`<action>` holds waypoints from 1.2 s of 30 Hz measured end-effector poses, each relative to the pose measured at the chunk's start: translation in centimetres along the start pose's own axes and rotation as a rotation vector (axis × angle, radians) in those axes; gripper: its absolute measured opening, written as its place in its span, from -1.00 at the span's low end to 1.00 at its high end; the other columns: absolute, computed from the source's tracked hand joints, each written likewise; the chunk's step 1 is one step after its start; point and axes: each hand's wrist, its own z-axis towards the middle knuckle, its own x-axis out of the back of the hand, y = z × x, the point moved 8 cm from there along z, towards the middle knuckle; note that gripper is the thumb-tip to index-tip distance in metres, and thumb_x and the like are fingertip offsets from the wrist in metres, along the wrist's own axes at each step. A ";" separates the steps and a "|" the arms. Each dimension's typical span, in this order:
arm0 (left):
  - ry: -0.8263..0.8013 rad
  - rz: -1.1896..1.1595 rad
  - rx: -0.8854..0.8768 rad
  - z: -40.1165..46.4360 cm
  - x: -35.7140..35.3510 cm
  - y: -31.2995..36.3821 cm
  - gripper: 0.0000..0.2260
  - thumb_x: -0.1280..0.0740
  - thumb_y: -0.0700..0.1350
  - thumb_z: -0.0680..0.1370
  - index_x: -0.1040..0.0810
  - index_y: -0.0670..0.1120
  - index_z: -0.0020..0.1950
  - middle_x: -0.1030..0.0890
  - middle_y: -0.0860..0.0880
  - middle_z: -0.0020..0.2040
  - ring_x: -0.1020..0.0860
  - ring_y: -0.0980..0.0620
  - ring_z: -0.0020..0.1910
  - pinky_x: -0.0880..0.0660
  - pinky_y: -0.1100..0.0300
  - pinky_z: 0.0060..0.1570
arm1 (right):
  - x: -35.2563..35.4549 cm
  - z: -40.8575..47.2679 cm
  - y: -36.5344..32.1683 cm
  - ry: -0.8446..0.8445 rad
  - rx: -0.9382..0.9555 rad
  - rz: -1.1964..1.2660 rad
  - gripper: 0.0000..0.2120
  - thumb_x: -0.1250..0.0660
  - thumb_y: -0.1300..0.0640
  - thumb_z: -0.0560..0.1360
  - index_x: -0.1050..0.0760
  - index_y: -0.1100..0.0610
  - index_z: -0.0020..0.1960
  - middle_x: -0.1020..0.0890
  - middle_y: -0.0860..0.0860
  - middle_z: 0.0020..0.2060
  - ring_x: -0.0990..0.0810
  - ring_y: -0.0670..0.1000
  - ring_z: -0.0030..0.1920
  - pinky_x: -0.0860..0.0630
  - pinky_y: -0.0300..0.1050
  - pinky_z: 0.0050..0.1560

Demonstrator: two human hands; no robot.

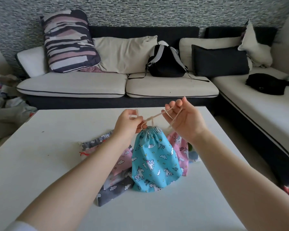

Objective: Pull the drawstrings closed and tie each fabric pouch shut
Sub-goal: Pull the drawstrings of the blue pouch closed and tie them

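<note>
Left hand [126,121] pinching beige drawstring [154,116], right hand [182,118] gripping its loops, blue unicorn pouch [154,161] cinched closed

blue unicorn pouch [154,162] | mouth cinched, upright | beige drawstring [154,116] pulled taut above

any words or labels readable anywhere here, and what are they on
"little unicorn" – small black print near the bottom of the blue unicorn pouch; it recurs elsewhere on the fabric, too small to read.
Small black lettering on the pink unicorn pouch behind it – too small and blurred to read.
Nothing legible on the backpack, cushions or table.
</note>
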 end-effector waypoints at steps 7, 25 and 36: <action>-0.016 0.709 -0.409 0.1 -1.7 3.0 -0.72 -0.11 -0.28 0.54 -0.57 -0.02 -0.06 -0.64 0.00 -0.03 -0.56 0.00 -0.03 -0.46 0.14 0.00 | 0.3 0.7 1.1 0.128 0.037 -0.271 -0.76 -0.06 0.28 0.60 -0.50 0.13 -0.02 -0.31 -0.03 -0.42 -0.26 -0.12 -0.50 -0.34 -0.33 -0.44; -0.134 1.041 -0.338 2.8 -0.1 -0.1 -0.68 -0.21 0.07 0.56 -0.57 -0.09 -0.25 -0.36 0.04 0.01 -0.30 0.01 0.08 -0.32 0.10 0.11 | 0.1 1.6 -1.2 0.227 0.141 -1.594 -0.72 -0.15 0.25 0.46 -0.64 0.13 -0.17 -0.42 -0.11 -0.60 -0.27 -0.07 -0.55 -0.20 -0.23 -0.49; -0.467 0.227 -0.194 -1.5 -3.2 3.1 -0.76 -0.11 -0.13 0.63 -0.44 -0.13 -0.20 -0.22 0.07 -0.48 -0.18 0.13 -0.53 -0.17 0.28 -0.45 | 2.1 0.0 2.5 0.086 -0.184 -1.936 -0.50 -0.19 -0.27 0.47 -0.38 0.10 -0.43 -0.36 -0.04 -0.57 -0.32 -0.06 -0.54 -0.27 -0.25 -0.48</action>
